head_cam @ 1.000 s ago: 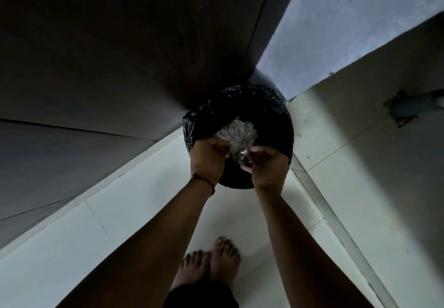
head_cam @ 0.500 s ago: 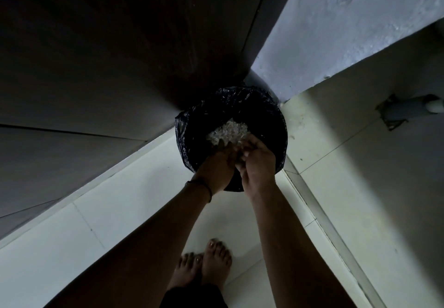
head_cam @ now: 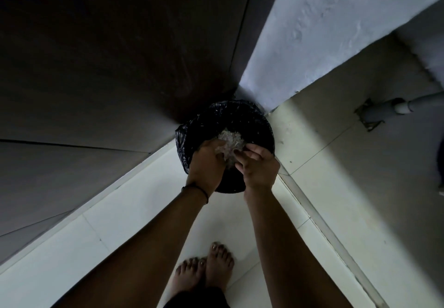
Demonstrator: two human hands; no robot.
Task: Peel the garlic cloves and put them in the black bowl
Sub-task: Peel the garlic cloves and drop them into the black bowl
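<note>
A round bin lined with a black plastic bag [head_cam: 254, 118] stands on the floor in a corner. A pale heap of garlic peels [head_cam: 231, 137] lies inside it. Both my hands hang over its near rim. My left hand [head_cam: 206, 166], with a dark band at the wrist, shows its back, fingers curled down over a pale clump of peels [head_cam: 227, 157]. My right hand [head_cam: 258, 168] faces it, its fingers curled and pinching the same clump. No black bowl and no whole cloves are in view.
Dark panels [head_cam: 96, 67] rise to the left of the bin and a pale rough wall [head_cam: 324, 31] behind it. A grey pipe [head_cam: 394, 108] enters the floor at the right. My bare feet [head_cam: 206, 271] stand on white tiles [head_cam: 120, 211].
My hands, pressed close together half a second ago, have drawn slightly apart over the bin. The view has tilted a little.
</note>
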